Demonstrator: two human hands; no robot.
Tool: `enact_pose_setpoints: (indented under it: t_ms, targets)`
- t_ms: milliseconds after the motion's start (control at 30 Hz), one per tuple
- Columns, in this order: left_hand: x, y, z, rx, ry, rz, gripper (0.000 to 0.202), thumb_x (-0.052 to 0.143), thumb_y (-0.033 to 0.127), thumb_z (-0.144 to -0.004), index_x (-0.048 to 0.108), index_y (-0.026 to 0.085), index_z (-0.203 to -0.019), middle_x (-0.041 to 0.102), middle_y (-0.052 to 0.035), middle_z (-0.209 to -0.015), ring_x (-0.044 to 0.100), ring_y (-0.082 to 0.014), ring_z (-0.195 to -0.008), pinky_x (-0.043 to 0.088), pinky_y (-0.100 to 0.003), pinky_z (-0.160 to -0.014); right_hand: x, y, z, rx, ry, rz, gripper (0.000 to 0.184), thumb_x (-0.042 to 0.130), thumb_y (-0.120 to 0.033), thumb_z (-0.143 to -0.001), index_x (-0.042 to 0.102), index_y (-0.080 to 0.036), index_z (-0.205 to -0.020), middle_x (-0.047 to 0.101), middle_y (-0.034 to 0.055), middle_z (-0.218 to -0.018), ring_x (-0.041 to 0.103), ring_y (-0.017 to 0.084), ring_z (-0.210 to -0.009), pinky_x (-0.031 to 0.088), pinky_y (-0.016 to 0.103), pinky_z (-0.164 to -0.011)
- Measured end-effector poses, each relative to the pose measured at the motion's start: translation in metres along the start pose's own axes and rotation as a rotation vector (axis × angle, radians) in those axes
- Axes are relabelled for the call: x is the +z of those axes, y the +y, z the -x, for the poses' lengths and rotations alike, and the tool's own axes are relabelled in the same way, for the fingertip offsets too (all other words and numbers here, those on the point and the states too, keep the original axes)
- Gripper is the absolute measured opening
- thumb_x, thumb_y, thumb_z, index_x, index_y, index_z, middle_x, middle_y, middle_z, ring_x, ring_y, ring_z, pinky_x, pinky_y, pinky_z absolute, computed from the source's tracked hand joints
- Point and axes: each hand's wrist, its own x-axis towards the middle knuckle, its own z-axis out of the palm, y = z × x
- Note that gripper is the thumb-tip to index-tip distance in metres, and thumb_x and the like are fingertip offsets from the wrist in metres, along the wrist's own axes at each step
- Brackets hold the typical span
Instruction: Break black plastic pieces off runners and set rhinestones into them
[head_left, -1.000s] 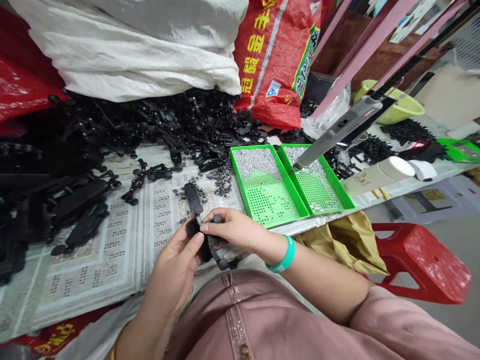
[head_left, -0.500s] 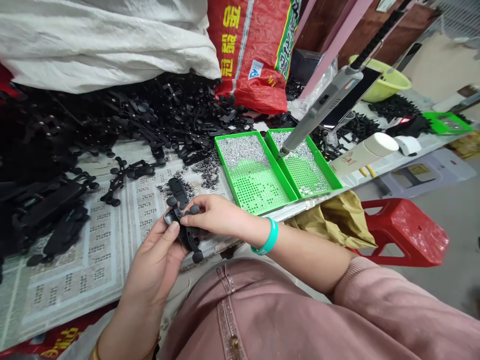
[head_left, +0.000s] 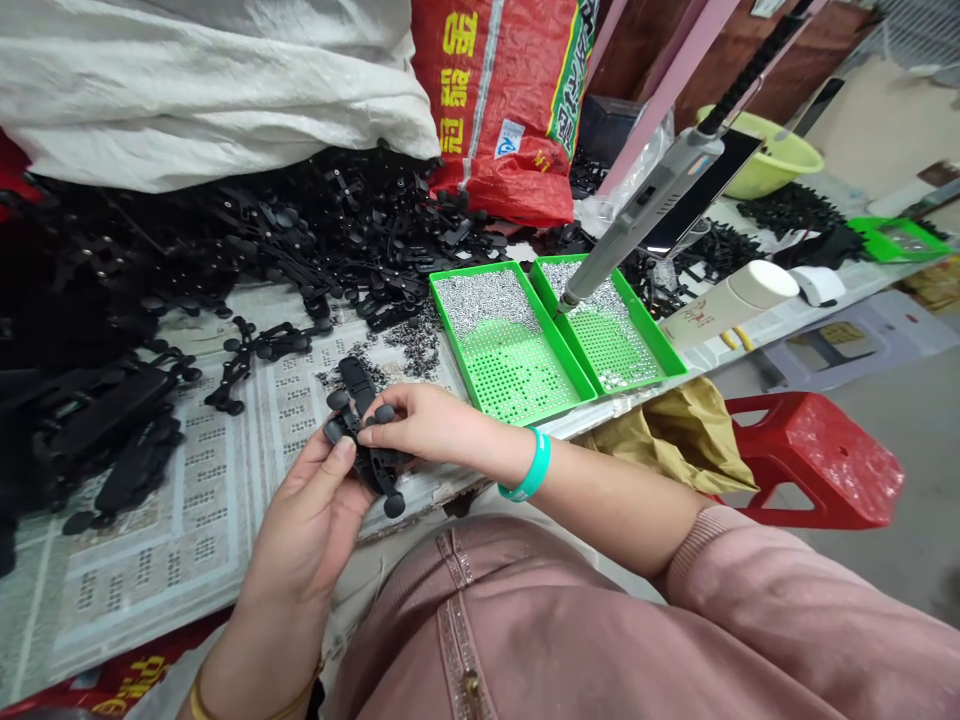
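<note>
Taking the left green tray (head_left: 504,352) as your landmark, your left hand (head_left: 311,505) is clamped round the black jointed holder (head_left: 349,420), to the near left of that tray and apart from it, while your right hand (head_left: 429,425) pinches the same piece. If your left hand's hold slipped, the holder could twist and its knobbed arms swing out of line. Anything tiny dropped there would probably be lost among the dark bits (head_left: 418,345) scattered left of the tray; whether you are pinching such a bit, I can't tell. If your right hand swung back, it could bump the tray and spill its silvery pieces (head_left: 487,300). Well left of the tray lie loose black parts (head_left: 124,405) on the patterned tabletop (head_left: 202,480); behind and left of it are a white sack (head_left: 225,90), a black heap (head_left: 360,245) and a red sack (head_left: 499,110). To its right come the second green tray (head_left: 611,345), a slanting grey tool (head_left: 645,205) above it, a crumpled gold bag (head_left: 675,440), a white bottle (head_left: 731,305), a yellow-green basin (head_left: 787,155) farther back, and a red stool (head_left: 847,460).
</note>
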Motion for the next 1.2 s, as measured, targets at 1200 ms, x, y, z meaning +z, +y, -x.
enact_pose_setpoints:
  t_ms: [1200]
  targets:
    - [0.012,-0.002,0.003,0.159,0.21,-0.02,0.048,0.071,0.012,-0.065,0.062,0.03,-0.109,0.066,-0.0002,-0.111,0.055,-0.0205,-0.114,0.043,-0.038,-0.099,0.015,0.027,0.011,0.094,0.011,-0.547,0.023,0.063,-0.009,-0.061,0.047,-0.018,-0.074,0.052,-0.0087,-0.057,0.049,0.005,-0.05,0.036,0.016,-0.05]
